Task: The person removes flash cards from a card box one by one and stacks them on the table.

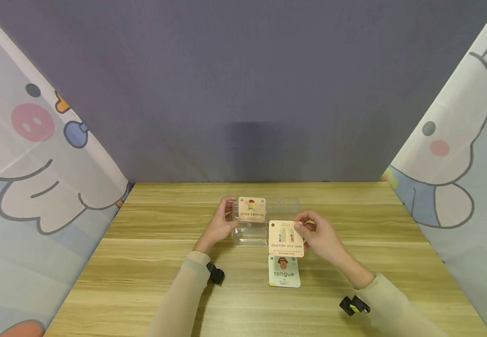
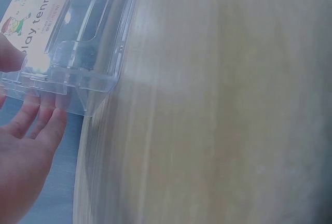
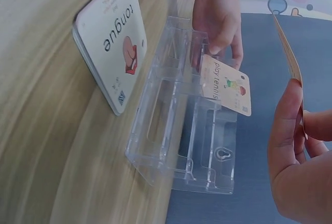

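Observation:
A clear plastic card rack (image 1: 250, 238) with tiered slots stands on the table. My left hand (image 1: 217, 225) grips its left end, thumb in front and fingers on the side wall. The "play tennis" card (image 1: 252, 209) leans in the rack's upper left slot, close to the left thumb. Between thumb and fingers, my right hand (image 1: 320, 236) pinches the "play hide-and-seek" card (image 1: 284, 238) by its right edge, in front of the rack's right half. Seen edge-on in the right wrist view, this card (image 3: 290, 53) is raised off the table. Below it lies a stack of cards, "tongue" (image 1: 284, 274) on top.
The wooden table (image 1: 142, 281) ends at a dark grey-blue panel (image 1: 243, 93) behind the rack. Cartoon-print curtains (image 1: 28, 164) hang at both sides. A black wrist device (image 1: 215, 273) sits on the left sleeve, another (image 1: 354, 305) on the right.

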Available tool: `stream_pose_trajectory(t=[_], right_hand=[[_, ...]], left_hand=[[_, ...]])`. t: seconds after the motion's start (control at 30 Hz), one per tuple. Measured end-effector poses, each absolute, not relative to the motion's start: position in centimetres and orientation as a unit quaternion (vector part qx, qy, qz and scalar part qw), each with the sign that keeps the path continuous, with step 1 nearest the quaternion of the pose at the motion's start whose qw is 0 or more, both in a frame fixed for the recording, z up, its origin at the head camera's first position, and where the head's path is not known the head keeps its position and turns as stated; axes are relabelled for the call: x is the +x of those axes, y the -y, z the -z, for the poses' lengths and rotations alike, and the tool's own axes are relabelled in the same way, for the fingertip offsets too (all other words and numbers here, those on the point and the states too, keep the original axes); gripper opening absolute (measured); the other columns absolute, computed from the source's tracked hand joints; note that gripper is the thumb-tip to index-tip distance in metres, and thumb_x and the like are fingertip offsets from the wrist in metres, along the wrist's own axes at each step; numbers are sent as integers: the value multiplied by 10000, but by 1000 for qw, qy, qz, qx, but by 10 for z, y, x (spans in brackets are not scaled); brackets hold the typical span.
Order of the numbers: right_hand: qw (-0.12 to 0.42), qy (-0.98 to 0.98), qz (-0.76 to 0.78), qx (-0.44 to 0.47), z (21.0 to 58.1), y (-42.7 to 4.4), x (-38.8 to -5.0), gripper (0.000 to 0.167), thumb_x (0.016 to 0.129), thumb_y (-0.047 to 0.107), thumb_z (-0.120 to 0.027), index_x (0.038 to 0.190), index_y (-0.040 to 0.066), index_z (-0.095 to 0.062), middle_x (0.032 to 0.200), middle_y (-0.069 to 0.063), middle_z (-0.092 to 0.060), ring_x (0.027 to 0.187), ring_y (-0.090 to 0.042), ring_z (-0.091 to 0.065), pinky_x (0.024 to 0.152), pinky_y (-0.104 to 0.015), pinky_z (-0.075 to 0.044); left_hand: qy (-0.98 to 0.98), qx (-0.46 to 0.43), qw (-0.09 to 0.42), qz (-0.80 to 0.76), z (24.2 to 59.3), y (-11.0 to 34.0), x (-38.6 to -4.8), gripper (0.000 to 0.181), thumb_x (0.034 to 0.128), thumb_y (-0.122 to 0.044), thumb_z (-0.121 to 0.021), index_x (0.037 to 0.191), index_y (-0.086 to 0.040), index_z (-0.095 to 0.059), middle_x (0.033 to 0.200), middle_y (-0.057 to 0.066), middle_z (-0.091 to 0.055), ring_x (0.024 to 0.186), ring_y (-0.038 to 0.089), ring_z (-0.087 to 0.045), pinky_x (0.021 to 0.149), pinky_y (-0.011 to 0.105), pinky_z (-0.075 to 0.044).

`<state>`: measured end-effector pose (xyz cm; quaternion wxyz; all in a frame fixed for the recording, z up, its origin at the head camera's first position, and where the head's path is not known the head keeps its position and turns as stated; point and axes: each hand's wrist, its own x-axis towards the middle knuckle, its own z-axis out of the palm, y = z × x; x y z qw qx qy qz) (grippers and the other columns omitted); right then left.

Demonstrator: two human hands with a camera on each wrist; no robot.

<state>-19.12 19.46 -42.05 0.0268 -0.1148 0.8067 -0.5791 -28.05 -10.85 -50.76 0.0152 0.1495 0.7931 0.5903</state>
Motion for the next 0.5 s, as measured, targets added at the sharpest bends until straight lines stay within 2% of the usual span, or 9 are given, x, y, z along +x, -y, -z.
stream_pose_trajectory(t=[0.5], right_hand=[[52, -810, 576, -101, 437, -200, -182, 172, 988, -7, -607, 1151, -60, -586, 994, -175, -569, 591, -166, -586, 479, -373, -568]], left_hand=[[-792, 152, 17, -591, 509, 109, -281, 641, 896, 21, -650, 1444, -156, -370, 1296, 145, -498, 1271, 339, -469, 1166, 528, -346]])
